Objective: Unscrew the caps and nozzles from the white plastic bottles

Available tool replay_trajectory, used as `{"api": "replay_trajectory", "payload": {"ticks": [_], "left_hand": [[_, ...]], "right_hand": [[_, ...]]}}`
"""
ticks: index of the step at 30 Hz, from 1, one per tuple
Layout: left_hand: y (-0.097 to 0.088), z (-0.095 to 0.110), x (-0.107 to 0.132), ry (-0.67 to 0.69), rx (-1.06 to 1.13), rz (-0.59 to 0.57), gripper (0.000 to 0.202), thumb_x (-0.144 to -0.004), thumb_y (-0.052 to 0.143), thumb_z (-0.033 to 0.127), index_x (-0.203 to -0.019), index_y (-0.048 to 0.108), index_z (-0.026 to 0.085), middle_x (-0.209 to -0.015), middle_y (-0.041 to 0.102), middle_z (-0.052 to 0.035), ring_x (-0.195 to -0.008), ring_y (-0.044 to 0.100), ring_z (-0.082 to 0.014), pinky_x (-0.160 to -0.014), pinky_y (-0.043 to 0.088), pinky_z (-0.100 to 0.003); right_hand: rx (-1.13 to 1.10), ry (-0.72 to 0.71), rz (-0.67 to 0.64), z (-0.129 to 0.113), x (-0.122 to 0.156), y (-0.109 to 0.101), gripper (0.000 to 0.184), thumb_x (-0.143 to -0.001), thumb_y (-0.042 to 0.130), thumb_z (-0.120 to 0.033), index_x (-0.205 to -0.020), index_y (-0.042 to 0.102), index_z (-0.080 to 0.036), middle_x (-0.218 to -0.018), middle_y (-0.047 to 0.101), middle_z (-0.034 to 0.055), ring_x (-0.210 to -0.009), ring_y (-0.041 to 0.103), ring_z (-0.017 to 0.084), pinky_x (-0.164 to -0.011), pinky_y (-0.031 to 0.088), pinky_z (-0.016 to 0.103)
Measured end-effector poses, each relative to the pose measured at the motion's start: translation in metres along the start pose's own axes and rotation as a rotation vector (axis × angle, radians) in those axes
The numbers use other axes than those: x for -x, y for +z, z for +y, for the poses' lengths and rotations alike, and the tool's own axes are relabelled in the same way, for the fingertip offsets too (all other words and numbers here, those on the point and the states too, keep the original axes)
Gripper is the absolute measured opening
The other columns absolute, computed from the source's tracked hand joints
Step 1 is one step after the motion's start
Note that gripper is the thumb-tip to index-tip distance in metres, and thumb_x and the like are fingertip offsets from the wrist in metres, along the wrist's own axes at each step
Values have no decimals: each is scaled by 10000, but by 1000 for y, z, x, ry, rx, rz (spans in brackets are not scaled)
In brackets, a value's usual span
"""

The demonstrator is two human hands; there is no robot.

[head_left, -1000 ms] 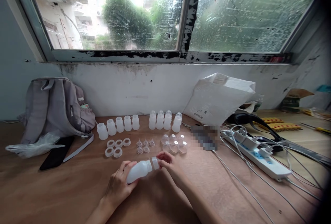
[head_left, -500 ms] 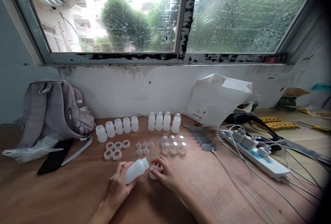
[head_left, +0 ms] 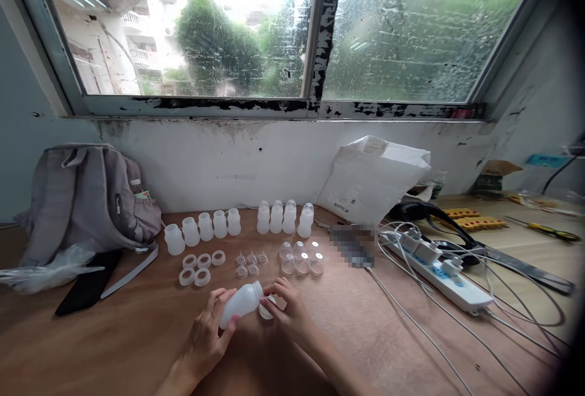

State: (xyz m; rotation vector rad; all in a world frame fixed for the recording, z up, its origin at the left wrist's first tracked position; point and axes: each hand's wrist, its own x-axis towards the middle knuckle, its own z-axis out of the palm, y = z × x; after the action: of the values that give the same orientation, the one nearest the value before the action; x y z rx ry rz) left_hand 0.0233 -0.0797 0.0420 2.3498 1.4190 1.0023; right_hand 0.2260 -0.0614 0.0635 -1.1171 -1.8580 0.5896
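The left hand (head_left: 208, 329) is curled part-open around a translucent baby bottle (head_left: 241, 303), fingers along the upper side and thumb below. The bottle lies tilted in that grasp, its open neck pointing toward the right hand (head_left: 290, 311). The right hand's fingers are bent and close together beside the neck, just at a collar ring (head_left: 265, 312); whether they grip it cannot be told. Beyond lie five loose collar rings (head_left: 202, 276), five clear nipples (head_left: 241, 272) and six dome caps (head_left: 302, 267). Farther back stand five open bottles (head_left: 191, 233) and four capped ones (head_left: 276, 219). Near the wall, a white plastic bag (head_left: 365, 180) bears small dark print, too small to read.
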Motion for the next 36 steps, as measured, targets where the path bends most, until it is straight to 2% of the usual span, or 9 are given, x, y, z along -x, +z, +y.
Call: {"api": "replay_trajectory", "payload": {"ticks": [3, 6, 10, 12, 14, 17, 21, 29, 36], "left_hand": [[2, -3, -1, -44, 23, 58, 375, -800, 410, 294, -1173, 380, 277, -1110, 456, -60, -939, 543, -191, -716, 501, -284], [7, -8, -4, -100, 84, 185, 438, -780, 454, 317, -1201, 351, 261, -1189, 417, -78, -1023, 502, -217, -778, 483, -323], [11, -19, -9, -220, 202, 277, 538, -796, 439, 310, -1274, 201, 239, -1295, 293, -117, -1037, 491, -203, -790, 473, -348], [12, -25, -12, -251, 192, 298, 484, -803, 426, 302, -1248, 247, 238, -1267, 325, -107, -1008, 503, -190, -771, 475, -343], [11, -32, -14, -239, 168, 327, 427, -802, 422, 290, -1208, 308, 224, -1220, 376, -101, -979, 512, -184, -753, 476, -334], [10, -39, -15, -187, 120, 349, 360, -798, 419, 260, -1151, 375, 206, -1177, 407, -101, -985, 501, -190, -761, 470, -338], [8, -40, -16, -120, 32, 348, 288, -789, 416, 207, -1074, 448, 198, -1118, 439, -92, -1046, 460, -209, -867, 412, -395], [8, -48, -16, -111, -49, 344, 262, -774, 413, 173, -1023, 487, 207, -1055, 480, -68, -1024, 465, -207, -871, 400, -407], [12, -50, -17, -99, -70, 324, 260, -764, 423, 162, -1008, 503, 202, -1047, 491, -66, -1018, 466, -205, -866, 404, -396]], "right_hand": [[26, -5, 34, -5, -10, 5, 147, -779, 502, -308, -702, 581, -211, -708, 551, 33, -716, 470, 174, -668, 376, 299], [55, -57, 33, -16, -31, 5, 151, -774, 512, -318, -690, 578, -211, -701, 540, 35, -707, 480, 176, -637, 390, 289], [180, -189, 57, -33, -77, -12, 179, -828, 428, -292, -796, 579, -202, -825, 527, 55, -761, 499, 166, -665, 402, 270], [313, -260, 15, -38, -104, -23, 206, -851, 380, -260, -873, 574, -196, -909, 522, 69, -847, 489, 173, -730, 390, 272], [462, -269, -17, -37, -130, -31, 225, -862, 357, -237, -897, 575, -196, -937, 518, 72, -872, 484, 174, -750, 376, 270], [669, -233, -76, -24, -164, -31, 244, -871, 338, -208, -897, 578, -177, -944, 513, 73, -847, 494, 159, -718, 363, 246], [812, -132, -153, 1, -191, -14, 248, -865, 342, -155, -864, 590, -143, -939, 517, 91, -765, 527, 141, -645, 350, 224], [854, -28, -199, 36, -209, 21, 222, -820, 387, -91, -794, 607, -105, -897, 553, 105, -685, 545, 132, -581, 343, 221], [876, -4, -198, 50, -218, 28, 233, -817, 372, -70, -813, 603, -100, -909, 563, 115, -702, 548, 140, -593, 355, 229]]}}
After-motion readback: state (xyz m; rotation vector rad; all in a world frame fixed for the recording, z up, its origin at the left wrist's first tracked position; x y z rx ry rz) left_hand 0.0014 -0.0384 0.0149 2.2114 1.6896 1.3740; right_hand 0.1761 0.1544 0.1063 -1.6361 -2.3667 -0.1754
